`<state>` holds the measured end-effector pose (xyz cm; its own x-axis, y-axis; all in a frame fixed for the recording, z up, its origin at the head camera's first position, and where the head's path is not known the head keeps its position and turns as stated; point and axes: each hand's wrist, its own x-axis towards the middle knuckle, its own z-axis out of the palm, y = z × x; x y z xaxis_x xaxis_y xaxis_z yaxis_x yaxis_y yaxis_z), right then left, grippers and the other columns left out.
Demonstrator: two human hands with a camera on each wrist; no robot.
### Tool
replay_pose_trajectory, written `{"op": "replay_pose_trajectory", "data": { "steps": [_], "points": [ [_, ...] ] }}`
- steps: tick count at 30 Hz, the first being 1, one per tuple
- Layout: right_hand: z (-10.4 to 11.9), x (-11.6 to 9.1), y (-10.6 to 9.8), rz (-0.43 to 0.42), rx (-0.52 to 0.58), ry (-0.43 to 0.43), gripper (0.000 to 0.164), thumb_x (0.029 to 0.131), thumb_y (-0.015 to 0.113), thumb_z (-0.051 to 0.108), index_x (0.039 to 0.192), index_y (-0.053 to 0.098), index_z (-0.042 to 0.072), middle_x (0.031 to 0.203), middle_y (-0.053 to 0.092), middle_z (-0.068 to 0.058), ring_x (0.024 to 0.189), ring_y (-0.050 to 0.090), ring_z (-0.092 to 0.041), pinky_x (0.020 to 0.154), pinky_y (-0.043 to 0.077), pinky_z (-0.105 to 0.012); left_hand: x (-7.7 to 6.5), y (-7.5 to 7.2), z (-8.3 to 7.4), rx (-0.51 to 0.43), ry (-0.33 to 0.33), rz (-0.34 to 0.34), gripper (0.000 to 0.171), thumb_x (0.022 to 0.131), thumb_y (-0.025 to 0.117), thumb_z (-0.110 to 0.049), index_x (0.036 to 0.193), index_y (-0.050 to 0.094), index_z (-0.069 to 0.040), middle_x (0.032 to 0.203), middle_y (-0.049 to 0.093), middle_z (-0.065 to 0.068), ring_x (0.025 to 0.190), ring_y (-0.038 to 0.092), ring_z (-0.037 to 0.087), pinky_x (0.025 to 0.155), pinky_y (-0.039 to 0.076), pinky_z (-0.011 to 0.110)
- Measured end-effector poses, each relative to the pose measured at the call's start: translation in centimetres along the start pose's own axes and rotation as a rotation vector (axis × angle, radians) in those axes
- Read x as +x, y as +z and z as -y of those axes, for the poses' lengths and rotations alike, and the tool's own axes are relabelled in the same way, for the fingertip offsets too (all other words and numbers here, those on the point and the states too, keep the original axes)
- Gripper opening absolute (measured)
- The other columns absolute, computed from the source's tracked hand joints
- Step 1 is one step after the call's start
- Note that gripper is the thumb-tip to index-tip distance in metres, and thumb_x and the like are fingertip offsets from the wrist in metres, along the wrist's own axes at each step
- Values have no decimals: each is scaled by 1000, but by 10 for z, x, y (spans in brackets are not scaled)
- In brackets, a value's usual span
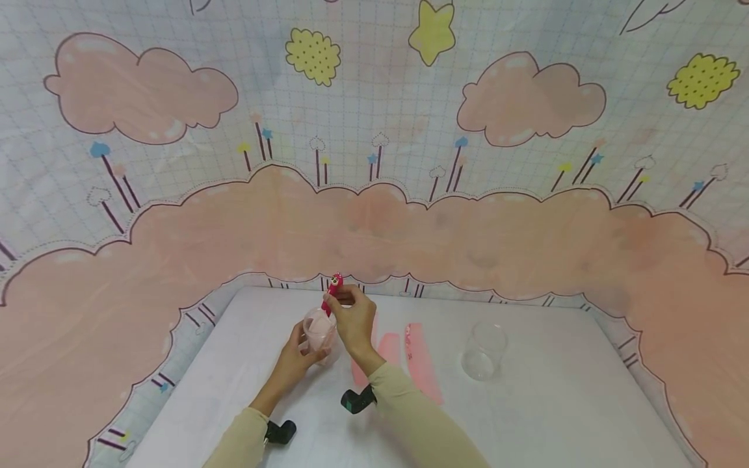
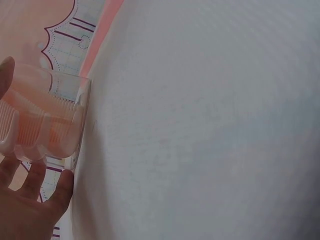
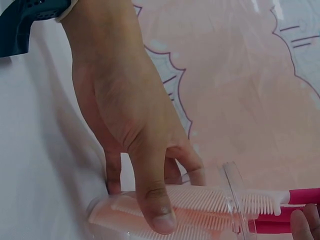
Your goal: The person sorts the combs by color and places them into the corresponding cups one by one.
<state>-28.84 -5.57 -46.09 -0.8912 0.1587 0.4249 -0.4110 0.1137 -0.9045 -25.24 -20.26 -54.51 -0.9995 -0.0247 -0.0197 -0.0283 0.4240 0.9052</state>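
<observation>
My left hand [image 1: 297,359] grips a clear plastic cup [image 1: 308,325], thumb and fingers on opposite sides. Several pale pink combs [image 2: 35,120] stand inside, their teeth showing through the wall in the left wrist view. Over the rim, my right hand [image 1: 357,320] pinches a slim magenta piece with a cartoon face [image 1: 335,283] between thumb and fingers. In the right wrist view the magenta piece [image 3: 306,196] lines up with a comb's white end just past the cup's rim; I cannot tell whether they are joined.
Pink flat strips lie on the white table [image 1: 556,403] behind and beside my right forearm, one a printed strip [image 1: 422,364]. A second clear cup [image 1: 484,351] stands to the right. Patterned cloth [image 1: 374,234] hangs behind the table.
</observation>
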Motion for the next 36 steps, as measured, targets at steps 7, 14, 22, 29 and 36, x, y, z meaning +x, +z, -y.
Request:
{"op": "replay_pose_trajectory", "data": {
  "steps": [7, 14, 22, 29, 36],
  "points": [
    [-1, -1, -1, -16, -29, 3, 15, 81, 80, 16, 91, 72, 9, 86, 75, -6, 73, 71, -12, 64, 58, -20, 0, 1, -1, -3, -14, 1, 93, 84, 76, -39, 154, 20, -13, 155, 34, 23, 140, 38, 46, 105, 45, 55],
    [0, -1, -2, -18, -47, 22, 15, 82, 80, 17, 91, 71, 9, 87, 76, -6, 75, 71, -13, 65, 58, -19, 0, 2, -3, -1, -17, 2, 92, 85, 75, -39, 154, 19, -14, 155, 33, 23, 138, 40, 48, 104, 46, 56],
    [-2, 0, -2, -5, -37, 41, 14, 82, 79, 16, 92, 71, 9, 85, 75, -7, 74, 70, -12, 64, 57, -18, 0, 2, -1, -5, -2, 1, 92, 85, 76, -38, 154, 20, -13, 155, 34, 23, 139, 40, 47, 104, 46, 56],
    [0, -2, -7, 59, -10, 74, 20, 81, 79, 13, 97, 69, 8, 91, 74, -8, 79, 69, -11, 71, 58, -18, -1, 3, -1, -4, 2, 1, 91, 85, 75, -38, 153, 20, -14, 155, 35, 23, 138, 40, 47, 104, 46, 56],
    [8, 0, -18, 85, 82, 73, 33, 80, 79, 8, 108, 64, 3, 102, 70, -19, 89, 71, -23, 79, 60, -24, -1, 1, -2, 0, 5, -6, 89, 86, 75, -36, 153, 20, -12, 153, 36, 25, 135, 44, 48, 102, 49, 55]
  ]
}}
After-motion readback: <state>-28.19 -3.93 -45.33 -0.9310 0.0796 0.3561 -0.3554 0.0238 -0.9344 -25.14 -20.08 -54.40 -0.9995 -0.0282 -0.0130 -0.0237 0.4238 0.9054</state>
